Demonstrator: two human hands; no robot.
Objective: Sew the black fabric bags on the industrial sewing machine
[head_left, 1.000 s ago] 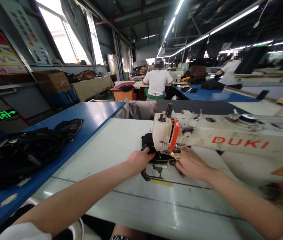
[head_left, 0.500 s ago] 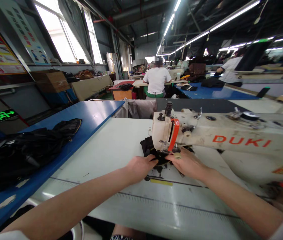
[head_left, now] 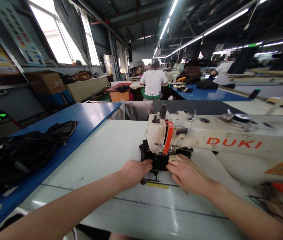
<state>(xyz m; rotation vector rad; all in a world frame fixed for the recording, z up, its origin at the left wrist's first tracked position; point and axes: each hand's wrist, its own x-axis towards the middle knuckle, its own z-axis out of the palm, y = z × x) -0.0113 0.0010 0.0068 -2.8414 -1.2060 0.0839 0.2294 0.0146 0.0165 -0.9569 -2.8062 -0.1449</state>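
Observation:
A cream sewing machine point(head_left: 221, 138) marked DUKI lies across the white table point(head_left: 111, 146), its head with an orange guard toward the middle. A small black fabric piece point(head_left: 156, 160) sits under the head. My left hand point(head_left: 132, 172) grips the piece's left edge with curled fingers. My right hand point(head_left: 188, 173) presses on its right side just below the needle area, fingers bent onto the cloth. The needle itself is hidden behind the machine head.
A heap of black fabric point(head_left: 23, 150) lies on the blue table point(head_left: 91, 113) at my left. A grey bin point(head_left: 137, 110) stands behind my table. Two people in white shirts point(head_left: 153, 81) work at benches farther back. Cardboard boxes point(head_left: 48, 83) line the window wall.
Both hands have drawn back toward me with the black piece, which now shows more in front of the machine head. The camera has shifted slightly.

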